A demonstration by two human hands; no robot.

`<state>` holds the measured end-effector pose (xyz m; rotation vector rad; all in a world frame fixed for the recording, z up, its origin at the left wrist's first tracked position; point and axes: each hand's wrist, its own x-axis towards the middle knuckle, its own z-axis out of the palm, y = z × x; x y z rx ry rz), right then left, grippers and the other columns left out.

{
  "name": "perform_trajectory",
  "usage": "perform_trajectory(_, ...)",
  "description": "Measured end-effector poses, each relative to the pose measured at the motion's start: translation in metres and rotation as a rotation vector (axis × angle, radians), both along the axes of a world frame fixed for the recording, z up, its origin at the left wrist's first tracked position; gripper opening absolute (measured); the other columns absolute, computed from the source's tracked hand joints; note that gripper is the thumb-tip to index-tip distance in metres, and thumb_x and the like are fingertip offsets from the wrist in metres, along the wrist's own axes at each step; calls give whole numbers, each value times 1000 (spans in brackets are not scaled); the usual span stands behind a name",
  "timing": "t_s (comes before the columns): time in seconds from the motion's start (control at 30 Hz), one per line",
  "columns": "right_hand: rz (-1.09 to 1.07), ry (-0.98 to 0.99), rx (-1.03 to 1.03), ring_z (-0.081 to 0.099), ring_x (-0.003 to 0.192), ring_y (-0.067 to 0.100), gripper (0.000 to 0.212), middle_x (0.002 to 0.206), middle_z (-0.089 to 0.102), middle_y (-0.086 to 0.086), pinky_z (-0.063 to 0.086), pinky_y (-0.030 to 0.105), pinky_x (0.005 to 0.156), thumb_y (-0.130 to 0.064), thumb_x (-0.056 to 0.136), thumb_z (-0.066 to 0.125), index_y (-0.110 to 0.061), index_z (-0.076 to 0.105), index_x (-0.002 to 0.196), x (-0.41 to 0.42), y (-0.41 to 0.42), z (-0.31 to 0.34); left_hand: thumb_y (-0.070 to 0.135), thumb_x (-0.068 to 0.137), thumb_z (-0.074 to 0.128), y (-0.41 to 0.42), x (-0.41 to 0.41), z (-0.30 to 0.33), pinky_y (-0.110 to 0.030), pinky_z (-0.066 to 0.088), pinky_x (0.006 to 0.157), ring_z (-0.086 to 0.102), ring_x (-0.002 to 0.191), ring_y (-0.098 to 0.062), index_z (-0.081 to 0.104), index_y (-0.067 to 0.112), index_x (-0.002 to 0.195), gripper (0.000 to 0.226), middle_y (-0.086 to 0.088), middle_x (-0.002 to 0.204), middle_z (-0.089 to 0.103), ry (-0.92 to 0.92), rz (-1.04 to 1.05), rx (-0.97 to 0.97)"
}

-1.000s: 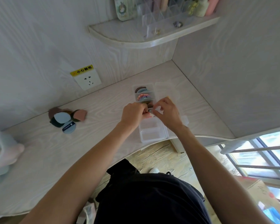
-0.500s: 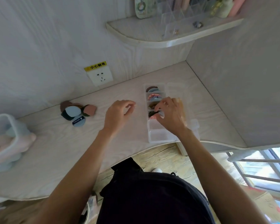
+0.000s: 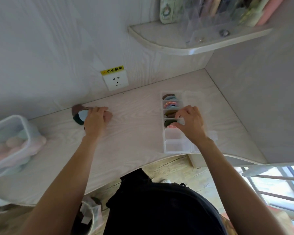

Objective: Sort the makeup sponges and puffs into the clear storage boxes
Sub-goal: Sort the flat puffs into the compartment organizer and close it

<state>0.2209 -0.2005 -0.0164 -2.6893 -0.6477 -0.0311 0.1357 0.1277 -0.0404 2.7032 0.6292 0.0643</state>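
— Left hand (image 3: 94, 122)?
— Fingers curled down over the loose pile of flat coloured puffs (image 3: 80, 114) on the pale wood-grain worktop (image 3: 134, 133); grip cannot be told.
— Right hand (image 3: 190, 122)?
— Pinching a pink puff (image 3: 171, 126) in the clear divided plastic box (image 3: 175, 146).

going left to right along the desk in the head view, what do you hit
clear tub of sponges → loose pile of puffs with the left hand on it → wall socket behind the bare stretch → divided clear box → right hand over the box's right side
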Motion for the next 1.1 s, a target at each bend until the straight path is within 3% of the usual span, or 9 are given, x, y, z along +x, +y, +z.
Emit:
perform_trajectory(0.07,10,21,-48,57,75,25,20,81,61,3,47,52,84,-29,72,77,-17,62,75,1,1,2,19,89,58,-8,0,10,-40,46,77,54,100,-31,63,8,110,24,-14,106,62,-120,-41,-48)
perform_trajectory(0.17,22,98,-183,62,78,17,17,81,65,-6,19,54,112,-38,87,58,-25,58,76,2,2,2,9,86,61,-34,0,32,-15,40,69,60,83,-20,65,7,106,20,-12,100,65,-273,-119,-159)
perform_trajectory(0.27,45,121,-251,66,86,20,18,88,70,-5,13,52,114,-39,92,51,-29,63,84,4,0,3,5,84,64,-68,5,51,-4,44,67,59,80,-9,64,8,107,24,-6,101,65,-353,-223,-327)
perform_trajectory(0.4,90,119,-223,62,96,19,15,101,69,-5,19,50,112,-36,91,55,-25,67,91,5,-2,8,8,84,64,-111,16,61,-3,44,77,56,84,-2,63,10,108,24,7,100,60,-284,-441,-436)
perform_trajectory(0.5,129,19,-249,55,95,24,20,99,66,3,43,42,88,-34,83,65,-17,71,91,4,0,14,10,82,67,-134,27,59,-9,47,76,61,80,-4,67,13,102,20,3,96,67,-257,-555,-434)
perform_trajectory(0.6,59,-26,-190,55,85,30,19,90,63,10,50,43,72,-28,72,78,-14,73,83,6,-2,11,13,81,69,-149,36,53,-18,50,76,63,79,-7,68,15,96,15,2,91,70,-233,-608,-406)
perform_trajectory(0.83,95,37,-187,49,97,27,20,104,56,7,47,40,78,-35,74,75,-22,72,89,14,-2,15,20,83,67,-159,39,42,-34,53,73,65,79,-12,66,17,96,14,2,94,71,-200,-613,-231)
perform_trajectory(0.93,103,58,-187,48,98,25,23,106,55,7,45,37,77,-37,77,71,-22,71,94,14,-3,15,22,82,68,-159,43,42,-34,55,73,67,76,-11,69,16,93,12,2,88,72,-230,-605,-235)
perform_trajectory(1.1,103,84,-184,46,100,22,18,108,54,4,41,31,78,-38,78,70,-23,71,89,15,-6,17,34,84,63,-159,42,47,-31,52,83,68,83,-13,72,21,101,23,3,96,73,-61,-775,-228)
